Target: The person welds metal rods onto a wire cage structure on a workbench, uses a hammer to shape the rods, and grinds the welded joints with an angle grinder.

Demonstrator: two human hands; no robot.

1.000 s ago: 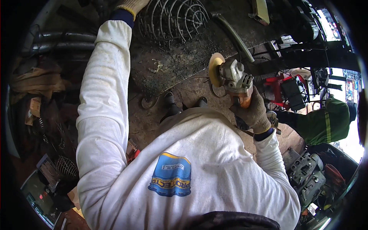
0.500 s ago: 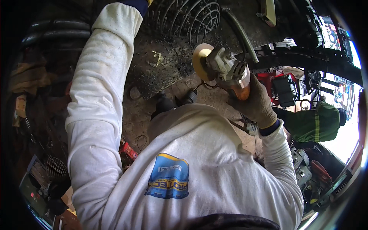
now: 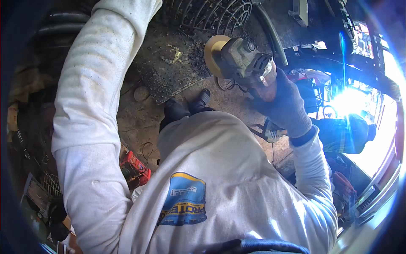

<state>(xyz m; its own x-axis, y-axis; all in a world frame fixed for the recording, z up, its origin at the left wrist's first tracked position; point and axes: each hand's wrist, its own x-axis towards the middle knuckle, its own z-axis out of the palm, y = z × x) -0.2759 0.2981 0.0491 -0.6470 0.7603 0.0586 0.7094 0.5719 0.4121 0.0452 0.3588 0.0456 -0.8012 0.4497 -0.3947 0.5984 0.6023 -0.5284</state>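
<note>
My right hand (image 3: pixel 289 106), in a knit work glove, is wrapped round the body of an angle grinder (image 3: pixel 244 61). A pale tan disc (image 3: pixel 215 55) on the grinder points left, held apart from the dark, debris-strewn work surface (image 3: pixel 163 70). Whether the disc is spinning I cannot tell. My left arm (image 3: pixel 91 84), in a white sleeve, reaches up to the top edge, and its hand lies outside the picture. Beyond the grinder a round wire grille (image 3: pixel 220 16) rests on the work surface.
A curved hose or tube (image 3: pixel 271 36) runs beside the grille. Below my right glove is a second power tool (image 3: pixel 271 132). Something red (image 3: pixel 137 166) lies on the floor at left. At right a person (image 3: pixel 347 133) is near an intense blue-white glare (image 3: pixel 349 101).
The blue-white glare has appeared at right, tinting the scene blue. My left arm has shifted left and its glove edge has left the picture. The grinder has moved slightly left.
</note>
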